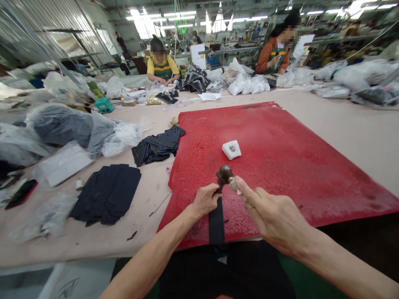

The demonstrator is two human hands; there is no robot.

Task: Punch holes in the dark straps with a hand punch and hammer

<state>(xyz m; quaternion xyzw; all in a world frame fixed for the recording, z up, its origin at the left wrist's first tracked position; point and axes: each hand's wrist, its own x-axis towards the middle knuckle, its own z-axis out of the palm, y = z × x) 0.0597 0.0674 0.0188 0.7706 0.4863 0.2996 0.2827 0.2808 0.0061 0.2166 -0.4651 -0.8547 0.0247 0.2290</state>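
My right hand (274,211) is wrapped round the pale handle of a hammer (225,172), whose dark rounded metal head is over the red mat (268,145). Just left of the hammer head, my left hand (206,199) is closed on a dark metal punch (220,187), partly hidden by the fingers and the hammer. Below that hand a black strip (216,224) lies on the mat and runs over its front edge. A white block (231,150) with a grey mark on top sits beyond the hammer.
Left of the mat lie a stack of black pieces (106,193) and a pile of holed black pieces (158,145). Plastic bags (65,124) crowd the far left. Across the table sit a person in yellow (162,66) and a person in orange (272,58).
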